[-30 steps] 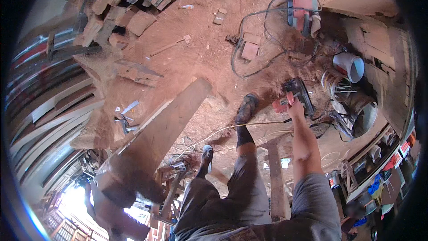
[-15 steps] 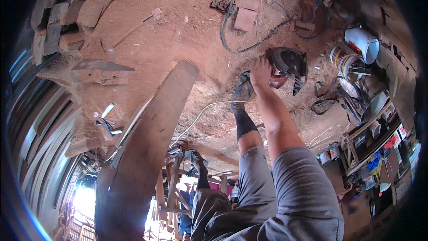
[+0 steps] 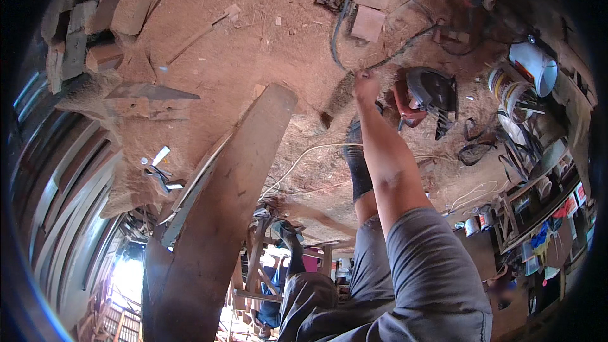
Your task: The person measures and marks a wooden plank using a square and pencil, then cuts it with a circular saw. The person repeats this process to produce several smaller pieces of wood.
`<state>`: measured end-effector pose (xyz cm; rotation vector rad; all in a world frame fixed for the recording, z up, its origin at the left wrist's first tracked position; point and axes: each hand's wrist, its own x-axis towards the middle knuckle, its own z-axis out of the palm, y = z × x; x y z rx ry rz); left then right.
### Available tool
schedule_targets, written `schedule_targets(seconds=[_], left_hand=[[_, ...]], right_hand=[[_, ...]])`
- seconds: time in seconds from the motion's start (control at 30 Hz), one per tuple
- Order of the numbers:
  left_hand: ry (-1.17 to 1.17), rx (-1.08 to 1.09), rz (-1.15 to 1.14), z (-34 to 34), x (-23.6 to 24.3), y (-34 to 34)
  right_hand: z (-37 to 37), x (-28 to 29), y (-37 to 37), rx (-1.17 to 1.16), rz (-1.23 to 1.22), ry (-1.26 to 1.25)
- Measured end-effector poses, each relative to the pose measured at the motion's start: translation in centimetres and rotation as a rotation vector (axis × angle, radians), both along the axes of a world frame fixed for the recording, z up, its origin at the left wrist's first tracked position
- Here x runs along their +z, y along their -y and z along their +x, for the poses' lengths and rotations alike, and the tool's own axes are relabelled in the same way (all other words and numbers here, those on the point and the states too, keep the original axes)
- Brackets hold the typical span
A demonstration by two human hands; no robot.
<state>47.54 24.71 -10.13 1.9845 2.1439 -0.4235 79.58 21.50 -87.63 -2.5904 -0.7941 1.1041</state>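
Note:
My right arm reaches forward, and my right hand (image 3: 365,87) is closed, low over the dusty ground. Its fingers meet a bend of the dark cable (image 3: 339,54); whether they grip it, or anything else, I cannot make out. Beside the hand, to its right, lies a circular saw (image 3: 432,94) with a black guard and a red handle. My foot in a dark sandal and sock (image 3: 360,168) stands just below the hand. A long wide wooden plank (image 3: 237,171) slants up at the left. My left hand is out of view.
Stacked boards (image 3: 63,190) line the left side. A white bucket (image 3: 535,66) lies tipped at the right, near tangled black straps (image 3: 478,149). A flat reddish block (image 3: 368,23) lies ahead beside the cable. A thin pale cord (image 3: 310,150) crosses the ground.
My right hand has left the circular saw's handle, moved to the left and closed. The whole view has shifted slightly, carrying the plank and saw rightward in the picture.

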Motion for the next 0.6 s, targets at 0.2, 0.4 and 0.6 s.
schedule_targets(seconds=[0.2,0.4,0.6], left_hand=[[0.013,-0.03,0.035,-0.2,1.1,0.2],[0.04,-0.075,0.097,-0.6,2.1,0.7],[0.07,-0.135,0.186,-0.8,3.2,1.4]], right_hand=[[-5.0,10.7,-0.5,-0.828,0.301,-0.95],[-3.4,28.3,-5.6,-1.097,0.312,-1.644],[-3.7,39.0,-5.5,-1.058,0.404,-2.157]])
